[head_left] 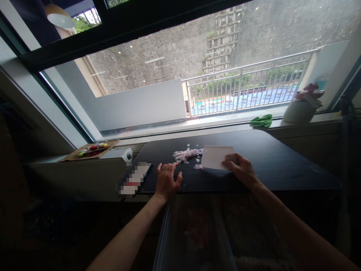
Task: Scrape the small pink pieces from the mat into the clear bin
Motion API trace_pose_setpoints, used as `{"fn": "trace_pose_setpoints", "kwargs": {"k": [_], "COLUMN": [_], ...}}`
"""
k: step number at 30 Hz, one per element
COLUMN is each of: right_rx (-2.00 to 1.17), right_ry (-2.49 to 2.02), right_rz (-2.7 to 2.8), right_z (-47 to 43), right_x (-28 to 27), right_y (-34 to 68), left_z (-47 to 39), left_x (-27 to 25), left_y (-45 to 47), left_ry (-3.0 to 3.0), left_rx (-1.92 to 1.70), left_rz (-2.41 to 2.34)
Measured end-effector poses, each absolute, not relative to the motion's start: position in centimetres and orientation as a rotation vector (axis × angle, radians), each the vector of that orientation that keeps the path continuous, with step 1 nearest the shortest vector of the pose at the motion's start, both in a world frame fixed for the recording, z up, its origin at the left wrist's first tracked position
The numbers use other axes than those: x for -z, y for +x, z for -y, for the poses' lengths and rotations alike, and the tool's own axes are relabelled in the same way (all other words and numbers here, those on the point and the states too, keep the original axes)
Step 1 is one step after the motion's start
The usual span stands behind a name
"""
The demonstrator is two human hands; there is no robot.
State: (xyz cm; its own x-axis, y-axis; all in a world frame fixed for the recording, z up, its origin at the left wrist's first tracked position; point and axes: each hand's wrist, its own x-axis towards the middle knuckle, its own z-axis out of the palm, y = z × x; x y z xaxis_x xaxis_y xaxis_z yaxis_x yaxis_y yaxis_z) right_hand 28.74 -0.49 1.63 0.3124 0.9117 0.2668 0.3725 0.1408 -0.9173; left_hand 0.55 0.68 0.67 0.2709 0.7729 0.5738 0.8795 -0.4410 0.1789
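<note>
My right hand (pixel 239 167) grips a flat white rectangular card or scraper (pixel 216 156) by its right side, with fingers closed on it. The scraper stands on the dark tabletop (pixel 254 150), its left edge touching a pile of small pale pink and white paper-like scraps (pixel 187 153). A few scraps lie loose around the pile. My left hand (pixel 167 180) rests near the table's front edge, just in front of the pile, fingers apart and holding nothing. Below the front edge, between my arms, stands a clear plastic bin (pixel 163 233), its dim contents hard to make out.
A phone (pixel 134 178) with a blurred screen lies at the table's left corner. Colourful items on brown paper (pixel 93 150) sit beside a white device (pixel 118 153) at left. Along the window sill are a green cloth (pixel 261 120) and a grey container with a red top (pixel 303 105).
</note>
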Motion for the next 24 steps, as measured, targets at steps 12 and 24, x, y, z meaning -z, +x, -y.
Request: {"fn": "trace_pose_setpoints", "kwargs": {"k": [12,24], "right_rx": [-0.595,-0.835], "right_ry": [-1.406,-1.191], "right_rz": [1.347,1.353], "right_z": [0.1,-0.9], "right_x": [-1.0,-0.5], "right_y": [28.7,28.2], "left_z": [-0.7,-0.7], "left_x": [-0.6,-0.5], "left_y": [0.6,0.5], "left_ry": [-2.355,-2.339], "left_rx": [0.905,0.915], "left_rz": [1.541,1.525]}}
